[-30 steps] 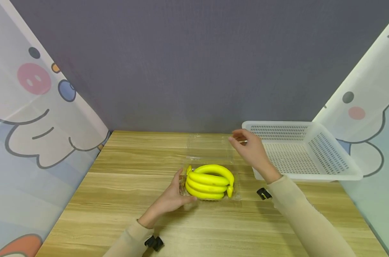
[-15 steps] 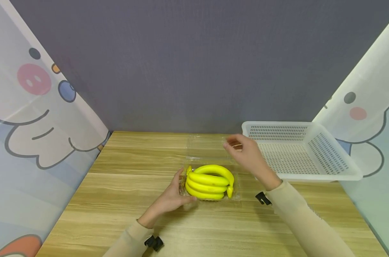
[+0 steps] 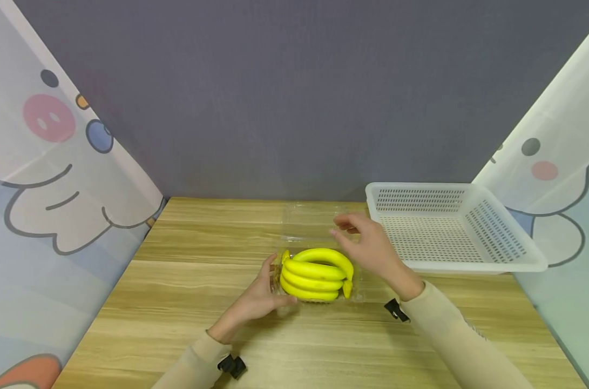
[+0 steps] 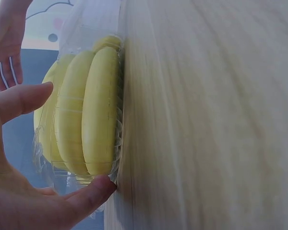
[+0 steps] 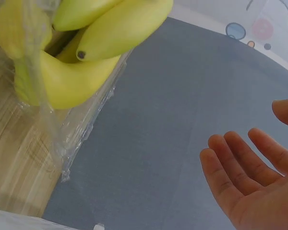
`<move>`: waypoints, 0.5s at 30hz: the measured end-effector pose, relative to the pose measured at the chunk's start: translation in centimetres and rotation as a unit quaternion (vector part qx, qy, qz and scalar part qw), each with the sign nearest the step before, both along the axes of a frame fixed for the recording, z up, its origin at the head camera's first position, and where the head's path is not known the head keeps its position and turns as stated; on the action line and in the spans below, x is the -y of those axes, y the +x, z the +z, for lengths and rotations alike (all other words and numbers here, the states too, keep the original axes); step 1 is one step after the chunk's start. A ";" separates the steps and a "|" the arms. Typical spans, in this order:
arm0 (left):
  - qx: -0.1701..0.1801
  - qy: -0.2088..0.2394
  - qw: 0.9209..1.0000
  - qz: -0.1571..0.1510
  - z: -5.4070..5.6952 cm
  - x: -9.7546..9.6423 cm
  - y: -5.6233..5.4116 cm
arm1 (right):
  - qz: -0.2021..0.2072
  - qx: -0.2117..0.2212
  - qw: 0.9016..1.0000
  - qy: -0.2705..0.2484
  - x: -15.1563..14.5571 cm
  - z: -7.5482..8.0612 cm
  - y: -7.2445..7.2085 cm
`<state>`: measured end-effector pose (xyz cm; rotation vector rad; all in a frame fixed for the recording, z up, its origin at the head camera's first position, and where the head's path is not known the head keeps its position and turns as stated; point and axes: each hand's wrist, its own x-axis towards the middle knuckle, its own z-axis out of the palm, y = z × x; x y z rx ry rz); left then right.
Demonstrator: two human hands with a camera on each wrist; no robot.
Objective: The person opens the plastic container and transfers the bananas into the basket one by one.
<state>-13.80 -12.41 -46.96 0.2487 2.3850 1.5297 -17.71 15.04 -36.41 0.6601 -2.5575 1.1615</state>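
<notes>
A bunch of yellow bananas (image 3: 313, 278) lies in a clear plastic clamshell box (image 3: 357, 292) on the wooden table. Its transparent lid (image 3: 305, 224) is folded back flat towards the wall. My left hand (image 3: 257, 297) holds the box's left end, thumb along the front and fingers round the side. In the left wrist view, a fingertip (image 4: 102, 188) presses low at the box's end, by the table. Above the right part of the lid hovers my right hand (image 3: 367, 243), fingers loosely bent and holding nothing. The right wrist view shows its fingers (image 5: 235, 167) spread apart.
A white perforated plastic basket (image 3: 508, 265) stands at the back right, just beyond my right hand. A grey wall (image 3: 275, 108) rises behind the table, and printed cartoon panels (image 3: 56, 178) flank both sides. Bare wood (image 3: 187, 259) shows left of the box.
My right hand has moved left and slightly towards me, from beside the basket to over the lid's right part. My left hand and the bananas stay in place.
</notes>
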 end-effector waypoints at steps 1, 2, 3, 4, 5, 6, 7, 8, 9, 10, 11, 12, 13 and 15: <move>0.000 0.001 1.000 0.000 0.0 0.0 0.0 | 0.001 -0.002 1.000 0.003 0.0 0.0 0.1; 0.001 0.000 1.000 -0.001 0.0 0.0 0.0 | 0.002 -0.005 1.000 0.006 0.1 -0.1 0.2; 0.001 0.000 1.000 0.000 0.1 0.0 0.0 | 0.002 -0.009 1.000 0.011 0.1 -0.1 0.3; 0.001 0.000 1.000 -0.001 0.1 0.0 0.0 | 0.003 -0.012 1.000 0.014 0.2 -0.2 0.4; 0.002 0.001 1.000 -0.001 0.1 0.0 0.0 | 0.005 -0.014 1.000 0.016 0.2 -0.2 0.5; 0.002 0.001 1.000 -0.002 0.1 0.0 0.0 | 0.006 -0.017 1.000 0.018 0.3 -0.2 0.6; 0.002 0.001 1.000 -0.002 0.2 0.0 0.0 | 0.008 -0.019 1.000 0.020 0.3 -0.2 0.6; 0.002 0.001 1.000 -0.002 0.2 0.0 0.0 | 0.010 -0.020 0.999 0.022 0.4 -0.2 0.7; 0.003 0.000 1.000 -0.002 0.2 0.0 0.0 | 0.012 -0.021 0.999 0.025 0.4 -0.3 0.8; 0.004 -0.001 1.000 -0.002 0.2 0.0 0.0 | 0.014 -0.022 0.999 0.028 0.5 -0.3 0.9; 0.005 -0.002 1.000 -0.002 0.2 0.0 0.0 | 0.015 -0.023 0.999 0.031 0.5 -0.3 1.0; 0.006 -0.005 1.000 -0.001 0.2 0.0 0.0 | 0.017 -0.024 0.999 0.035 0.6 -0.4 1.1; 0.007 -0.006 1.000 -0.001 0.2 0.0 0.0 | 0.019 -0.023 0.999 0.037 0.6 -0.5 1.2; 0.009 -0.009 1.000 0.001 0.2 0.1 0.0 | 0.020 -0.020 0.999 0.045 0.7 -0.6 1.3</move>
